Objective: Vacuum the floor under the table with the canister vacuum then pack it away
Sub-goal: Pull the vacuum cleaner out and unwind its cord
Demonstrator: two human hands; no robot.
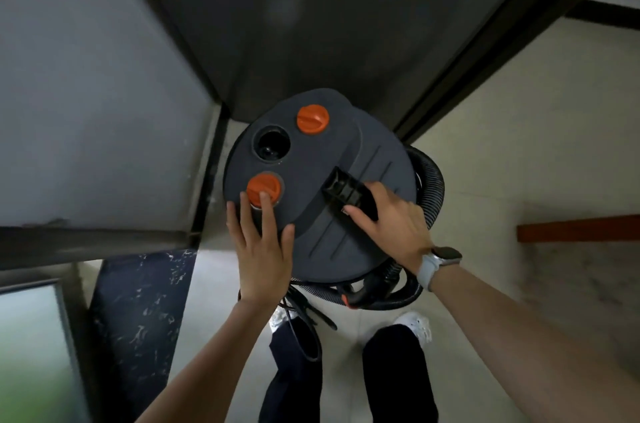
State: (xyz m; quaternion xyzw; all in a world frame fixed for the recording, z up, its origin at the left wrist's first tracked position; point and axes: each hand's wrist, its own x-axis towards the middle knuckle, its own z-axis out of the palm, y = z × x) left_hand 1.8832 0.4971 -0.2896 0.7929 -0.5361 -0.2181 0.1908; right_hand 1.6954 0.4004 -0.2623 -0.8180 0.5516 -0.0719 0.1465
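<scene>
Left hand (263, 249) lies flat on the vacuum (322, 187) lid, fingers straight, tips touching the orange cap (264, 187) at nine o'clock. Right hand (391, 225) curls round the black handle (346, 188) at three o'clock. The vacuum sits in a wall corner, hose (431, 180) coiled beside it, pale floor (502, 145) open rightward.

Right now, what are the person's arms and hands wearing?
Both arms are bare, with no sleeves showing and no gloves. The right hand has a watch at its wrist, with a dark rounded face on a pale grey strap. The left hand and its wrist wear nothing, and no rings show on the fingers.
</scene>
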